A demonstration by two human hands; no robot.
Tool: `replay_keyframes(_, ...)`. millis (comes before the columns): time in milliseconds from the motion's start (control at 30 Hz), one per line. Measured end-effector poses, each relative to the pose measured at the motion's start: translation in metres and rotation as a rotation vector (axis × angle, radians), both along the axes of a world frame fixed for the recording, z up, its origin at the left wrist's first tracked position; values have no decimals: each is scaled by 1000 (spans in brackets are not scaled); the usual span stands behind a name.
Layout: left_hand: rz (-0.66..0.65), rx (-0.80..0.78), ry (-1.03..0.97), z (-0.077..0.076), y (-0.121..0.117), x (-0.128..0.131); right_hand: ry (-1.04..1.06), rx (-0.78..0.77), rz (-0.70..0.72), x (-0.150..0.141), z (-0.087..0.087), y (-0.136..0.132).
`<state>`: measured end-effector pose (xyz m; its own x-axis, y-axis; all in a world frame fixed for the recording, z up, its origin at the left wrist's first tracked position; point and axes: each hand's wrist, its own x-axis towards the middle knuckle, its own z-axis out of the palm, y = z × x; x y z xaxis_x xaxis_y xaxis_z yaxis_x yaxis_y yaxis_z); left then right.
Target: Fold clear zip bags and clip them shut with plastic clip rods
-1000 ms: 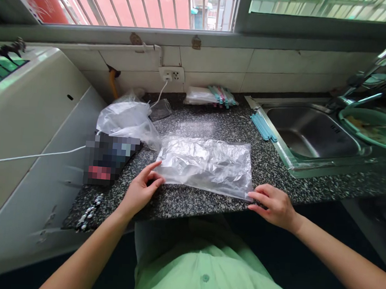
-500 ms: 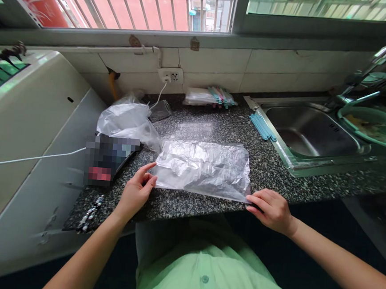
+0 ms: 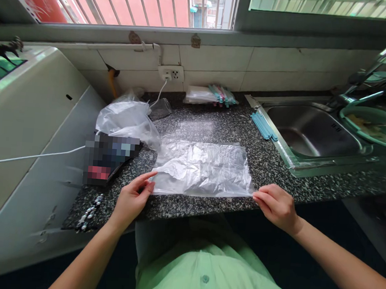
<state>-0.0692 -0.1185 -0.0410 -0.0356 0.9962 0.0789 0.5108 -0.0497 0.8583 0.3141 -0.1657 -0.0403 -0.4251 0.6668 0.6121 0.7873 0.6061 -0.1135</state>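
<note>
A clear, crinkled plastic bag (image 3: 204,170) lies flat on the speckled stone counter in front of me. My left hand (image 3: 134,199) pinches its near left corner between thumb and forefinger. At the near right corner, my right hand (image 3: 276,207) grips the same bag with its fingers closed. The bag's near edge runs fairly straight between the two hands, close to the counter's front. Loose white plastic bags (image 3: 128,118) are bunched up just beyond the bag's left end.
Left of the bag are a blurred-out device (image 3: 111,160) with a white cable and a beaded string (image 3: 89,213). Blue strips (image 3: 264,125) lie beside the steel sink (image 3: 314,129), which has a green basket (image 3: 374,127) at its right. Folded bags with clips (image 3: 210,95) sit by the wall.
The bag's near edge has shifted and now runs more level and straighter. My right hand has moved slightly right and up, my left hand slightly down, both still holding the corners.
</note>
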Motion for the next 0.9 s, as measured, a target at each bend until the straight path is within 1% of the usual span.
replay_keyframes(67, 24, -15, -37, 1, -7, 0, -17, -2, -27, 2, 1, 2)
replay_keyframes(167, 28, -46, -129, 2, -15, -1, -50, -5, -49, 1, -2, 4)
replay_keyframes(300, 86, -47, -256, -1, -21, -2, -96, 11, 18, -2, -7, 5)
replay_keyframes(467, 139, -62, -518, -4, -17, -3, -159, 94, 16, -9, -5, 6)
replay_keyframes(567, 196, -80, -682, -1, -13, 0, -180, 150, 24, -14, -2, 8)
replay_keyframes(633, 234, -92, -752, 2, -12, 4, -180, 164, 26, -18, -2, 8)
replay_keyframes(700, 256, -102, -773, 4, -11, 6, -181, 167, 11, -23, -2, 9)
replay_keyframes(800, 251, -89, -744, 4, -13, 8, -181, 183, -6, -26, 0, 12)
replay_keyframes(900, 236, 3, -613, 0, -20, 6, -195, 202, -9, -22, 4, 15)
